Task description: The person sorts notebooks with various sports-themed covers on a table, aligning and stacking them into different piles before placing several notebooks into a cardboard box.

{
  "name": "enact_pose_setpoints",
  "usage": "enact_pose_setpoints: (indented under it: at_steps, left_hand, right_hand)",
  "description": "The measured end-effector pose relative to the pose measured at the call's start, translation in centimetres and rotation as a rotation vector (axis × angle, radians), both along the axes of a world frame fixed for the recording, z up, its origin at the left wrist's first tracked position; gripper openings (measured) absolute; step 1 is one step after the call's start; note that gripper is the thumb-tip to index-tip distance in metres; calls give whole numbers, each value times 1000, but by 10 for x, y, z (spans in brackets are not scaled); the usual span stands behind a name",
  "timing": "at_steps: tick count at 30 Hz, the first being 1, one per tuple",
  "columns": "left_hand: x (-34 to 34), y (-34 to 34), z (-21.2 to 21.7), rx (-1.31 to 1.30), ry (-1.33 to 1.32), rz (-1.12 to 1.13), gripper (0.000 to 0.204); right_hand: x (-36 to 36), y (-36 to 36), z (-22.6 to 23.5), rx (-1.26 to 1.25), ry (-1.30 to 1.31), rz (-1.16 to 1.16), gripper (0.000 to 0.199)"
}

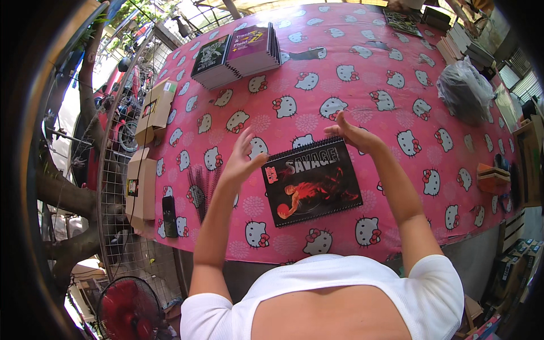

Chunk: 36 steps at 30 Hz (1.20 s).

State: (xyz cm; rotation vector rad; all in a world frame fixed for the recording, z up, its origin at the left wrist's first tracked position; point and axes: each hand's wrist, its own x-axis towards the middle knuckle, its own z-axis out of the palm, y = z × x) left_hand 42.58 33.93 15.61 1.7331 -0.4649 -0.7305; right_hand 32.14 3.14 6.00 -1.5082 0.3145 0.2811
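Note:
A black spiral-bound notebook (317, 195) lies on the pink table in front of me, turned slightly, its cover showing a red-orange figure with a ball. Dark coils run along its far edge, and the near edge looks toothed too. My left hand (245, 158) is beside the notebook's far left corner, fingers stretched and apart, thumb close to the cover. At the far right corner is my right hand (356, 137), thumb raised and fingers reaching to the coils; whether they touch is hard to tell. Neither hand grips anything visible.
Stacks of green-black notebooks (211, 59) and purple notebooks (249, 48) stand far left. Loose black coils (198, 192) and a dark phone-like object (169, 216) lie left, near cardboard boxes (141, 187). A plastic bag (466, 90) sits right; a fan (129, 309) stands lower left.

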Motion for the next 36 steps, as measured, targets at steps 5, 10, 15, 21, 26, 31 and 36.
enact_pose_setpoints:
  at_steps: [5, 10, 15, 21, 26, 31, 36]
  left_hand:
    - [-119, 84, -59, -71, 672, 554, 109]
    - [-180, 57, -58, -288, 959, 348, 99]
    - [-161, 25, -57, -419, 901, 393, 98]
    - [-123, 5, -61, -546, 694, 506, 100]
    - [-32, 2, -77, -383, 684, 210, 98]
    - [74, -46, -66, -317, 549, 289, 118]
    - [179, -117, -38, -580, 594, 418, 129]
  right_hand:
    - [21, -26, 11, 99, 96, 314, 109]
    - [44, 9, 33, 88, 222, 451, 102]
    - [41, 5, 31, -26, 316, 559, 96]
    - [18, -30, 24, -61, 345, 627, 101]
    - [59, -51, 44, -9, 381, 551, 97]
    - [192, -87, 14, 273, 99, -331, 94]
    - [307, -58, 14, 409, 174, -588, 112]
